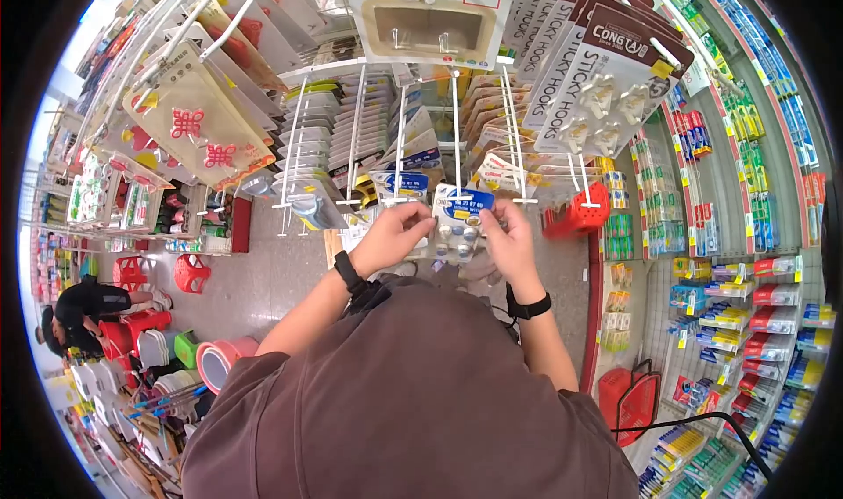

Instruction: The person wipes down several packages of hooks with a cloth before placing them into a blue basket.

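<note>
Blister pack at both hands, in front of peg hooks

Right hand [511, 241]: thumb and index closed on the right edge of the blister pack [458, 224]. Left hand [392, 237]: thumb and index bent close together at the pack's left edge; can't tell if they touch it. Pack is upright, face to camera, blue header on top, small rounded pieces below. It sits at the front ends of the white peg hooks [401, 148]; can't tell if it hangs on one.

Black wristband on each wrist. Just left of the pack, another blue-topped pack [406, 186]. Rows of carded packs run back along the hooks.

Further out: "STICKY HOOKS" cards [606, 95] upper right, beige pack with red knot designs [200, 122] upper left, red perforated basket [590, 208] right of the hooks. Stocked shelves [746, 236] far right, red bag-like item [629, 401] lower right near a black cable [702, 418]. Left side: red stools [191, 273] on the floor [263, 275], a person in black [92, 310] bent low beside stacked plastic goods.
</note>
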The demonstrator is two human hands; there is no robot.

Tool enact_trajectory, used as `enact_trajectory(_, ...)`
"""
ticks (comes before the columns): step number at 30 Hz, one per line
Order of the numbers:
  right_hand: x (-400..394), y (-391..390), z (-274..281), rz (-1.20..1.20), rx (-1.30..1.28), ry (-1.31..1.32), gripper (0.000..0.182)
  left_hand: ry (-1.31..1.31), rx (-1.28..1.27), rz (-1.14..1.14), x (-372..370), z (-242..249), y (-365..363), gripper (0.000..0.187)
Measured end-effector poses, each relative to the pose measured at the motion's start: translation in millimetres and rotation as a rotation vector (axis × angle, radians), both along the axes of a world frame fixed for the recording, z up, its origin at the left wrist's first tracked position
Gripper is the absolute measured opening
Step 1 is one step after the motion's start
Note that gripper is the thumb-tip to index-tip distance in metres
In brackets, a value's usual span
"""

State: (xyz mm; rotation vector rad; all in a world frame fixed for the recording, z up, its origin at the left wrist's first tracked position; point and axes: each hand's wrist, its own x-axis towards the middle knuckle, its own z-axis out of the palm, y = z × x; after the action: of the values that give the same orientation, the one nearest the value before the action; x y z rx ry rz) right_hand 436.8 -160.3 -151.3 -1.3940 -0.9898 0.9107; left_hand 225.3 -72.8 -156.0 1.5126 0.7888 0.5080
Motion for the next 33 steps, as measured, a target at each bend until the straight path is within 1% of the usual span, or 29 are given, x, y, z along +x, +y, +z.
enact_trajectory(1,-0.5,-0.1,4.8,0.006,-0.068,0.068,0.01,0.016,-0.007,-0.008,0.8,-0.8,1.4,0.011)
enact_trajectory(2,0.3,1.0,-2.6,0.004,-0.072,0.071,0.01,0.018,-0.011,-0.01,-0.5,0.0,1.5,0.011)
enact_trajectory(3,1.7,2.5,-15.3,0.04,-0.014,0.005,0.01,0.054,0.001,-0.025,-2.5,2.2,1.5,0.011)
enact_trajectory(4,0.5,4.9,-16.2,0.078,0.045,-0.062,0.01,0.089,0.014,-0.037,-4.8,4.2,2.1,0.012)
enact_trajectory(5,-0.4,4.9,-15.7,0.083,0.045,-0.061,0.01,0.09,0.014,-0.032,-8.9,1.6,2.2,0.012)
enact_trajectory(7,-5.5,3.7,-11.4,0.182,-0.078,-0.032,0.011,0.084,-0.047,-0.017,-21.3,-7.5,0.6,0.012)
enact_trajectory(8,-9.4,5.8,-10.8,0.187,-0.079,-0.03,0.011,0.086,-0.047,-0.013,-27.5,-10.2,1.0,0.012)
enact_trajectory(11,-21.1,14.6,-14.4,0.25,-0.092,0.031,0.013,0.053,-0.135,0.045,-43.5,-16.9,0.0,0.01)
enact_trajectory(12,-23.5,19.5,-20.9,0.248,-0.144,0.115,0.014,0.054,-0.137,0.054,-48.5,-18.0,-1.1,0.01)
enact_trajectory(13,-26.1,24.7,-23.2,0.246,-0.195,0.196,0.015,0.031,-0.097,0.074,-52.5,-16.8,-1.3,0.009)
enact_trajectory(14,-28.9,29.0,-24.6,0.256,-0.193,0.195,0.015,0.008,-0.055,0.093,-57.0,-15.8,-0.4,0.009)
enact_trajectory(16,-34.6,34.6,-24.9,0.241,-0.139,0.046,0.019,0.028,-0.037,0.129,-68.5,-16.1,-2.5,0.009)
enact_trajectory(17,-35.5,38.0,-18.9,0.281,-0.18,0.016,0.025,0.061,0.009,0.149,-75.1,-14.8,-3.7,0.009)
enact_trajectory(18,-40.0,41.6,-22.6,0.29,-0.183,0.018,0.025,0.096,0.053,0.167,-82.1,-12.9,-5.9,0.009)
enact_trajectory(19,-46.8,45.7,-27.9,0.207,-0.037,-0.112,0.026,0.161,0.068,0.206,-88.9,-7.7,-9.0,0.009)
enact_trajectory(20,-52.0,50.7,-31.7,0.121,0.113,-0.24,0.028,0.164,0.067,0.211,-97.8,-11.4,-11.2,0.009)
enact_trajectory(21,-54.5,55.8,-34.8,0.097,0.072,-0.248,0.031,0.15,0.086,0.255,-107.2,-18.4,-13.3,0.009)
enact_trajectory(22,-58.0,58.9,-28.7,0.099,0.071,-0.247,0.031,0.136,0.104,0.299,-111.6,-18.1,-15.6,0.009)
enact_trajectory(23,-60.9,61.0,-20.5,0.132,0.021,-0.12,0.031,0.197,0.119,0.347,-115.8,-15.1,-18.4,0.009)
enact_trajectory(24,-63.1,62.9,-15.2,0.165,-0.029,0.007,0.031,0.198,0.116,0.349,-118.1,-16.6,-18.8,0.009)
enact_trajectory(25,-63.2,66.3,-15.2,0.181,-0.005,-0.02,0.026,0.177,0.147,0.373,-119.8,-17.3,-19.0,0.01)
enact_trajectory(26,-61.5,69.2,-16.7,0.184,-0.009,-0.017,0.026,0.157,0.176,0.399,-121.8,-17.2,-19.4,0.011)
enact_trajectory(27,-59.0,71.8,-19.5,0.21,-0.026,-0.059,0.024,0.161,0.171,0.402,-123.5,-16.7,-18.7,0.011)
enact_trajectory(28,-58.8,74.3,-23.6,0.237,-0.045,-0.101,0.021,0.197,0.223,0.384,-120.6,-9.1,-16.9,0.011)
enact_trajectory(29,-61.6,77.4,-30.5,0.157,0.044,-0.118,0.017,0.231,0.274,0.365,-117.4,-3.7,-16.1,0.012)
enact_trajectory(30,-61.5,75.4,-35.5,0.159,0.039,-0.117,0.017,0.233,0.269,0.365,-113.9,-1.9,-15.3,0.012)
enact_trajectory(32,-60.3,70.4,-35.1,0.15,0.069,-0.13,0.015,0.161,0.349,0.362,-106.8,1.0,-13.7,0.011)
enact_trajectory(33,-61.5,65.6,-34.2,0.171,0.066,-0.01,0.013,0.167,0.308,0.353,-105.2,2.6,-13.3,0.01)
